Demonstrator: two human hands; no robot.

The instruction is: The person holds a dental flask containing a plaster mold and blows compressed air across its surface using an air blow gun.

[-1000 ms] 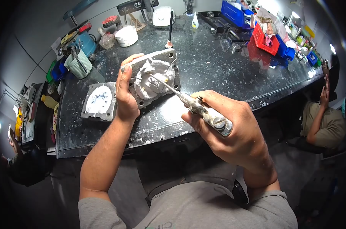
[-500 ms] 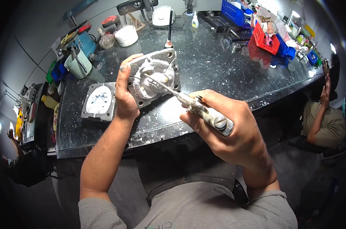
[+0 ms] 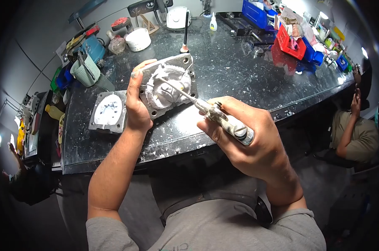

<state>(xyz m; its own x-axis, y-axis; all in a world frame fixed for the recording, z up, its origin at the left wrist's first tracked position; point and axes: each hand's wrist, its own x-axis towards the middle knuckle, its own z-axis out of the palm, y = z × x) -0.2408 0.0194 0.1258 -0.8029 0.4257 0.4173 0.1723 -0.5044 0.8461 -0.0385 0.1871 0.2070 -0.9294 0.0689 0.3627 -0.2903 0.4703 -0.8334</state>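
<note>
My left hand (image 3: 136,104) grips the left edge of a grey metal flask (image 3: 162,67), tilted up off the table. White plaster with a ring-shaped ridge (image 3: 167,88) fills its middle. My right hand (image 3: 250,138) is closed around a metal tool with a thick handle (image 3: 223,120). Its thin shaft (image 3: 177,90) reaches over the plaster, the tip at the upper left part of the ridge. Left of my left hand, a second flask half (image 3: 108,111) lies on the table, white plaster inside.
Behind stand a white tub (image 3: 138,39), a mesh cup of tools (image 3: 85,71), an upright black-handled brush (image 3: 185,35) and a small bottle (image 3: 213,22). Red (image 3: 293,51) and blue bins (image 3: 256,16) fill the back right. People sit at both sides; one's forearm (image 3: 351,129) shows at right.
The tool's tip has moved up and left over the plaster, and its handle has turned slightly in my right hand. My left hand and the flask have barely moved.
</note>
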